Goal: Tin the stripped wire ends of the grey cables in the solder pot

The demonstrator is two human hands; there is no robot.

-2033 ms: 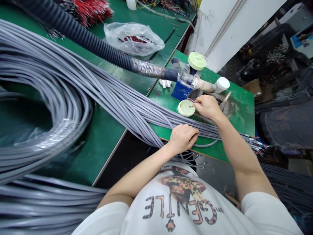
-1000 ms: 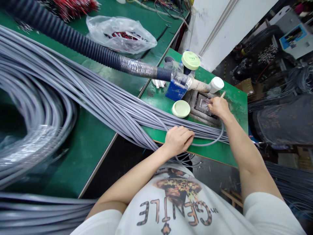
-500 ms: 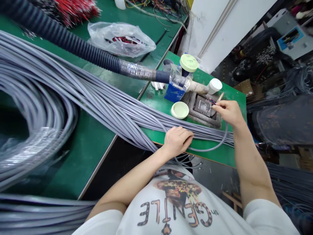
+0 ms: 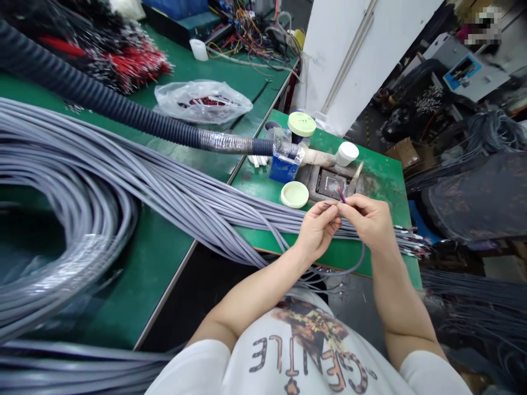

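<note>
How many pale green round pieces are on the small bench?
2: a shallow dish beside the grey cables; a lid on the dark jar beyond the blue box. Others may be hidden behind the hose.

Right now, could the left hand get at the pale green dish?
Probably yes: the pale green dish sits near the left hand, across only low grey cables, though that hand seems busy with wires.

Thin multicoloured wires (image 4: 340,194) splay apart at their tips; below them a gray cable (image 4: 361,261) curves loosely
</note>
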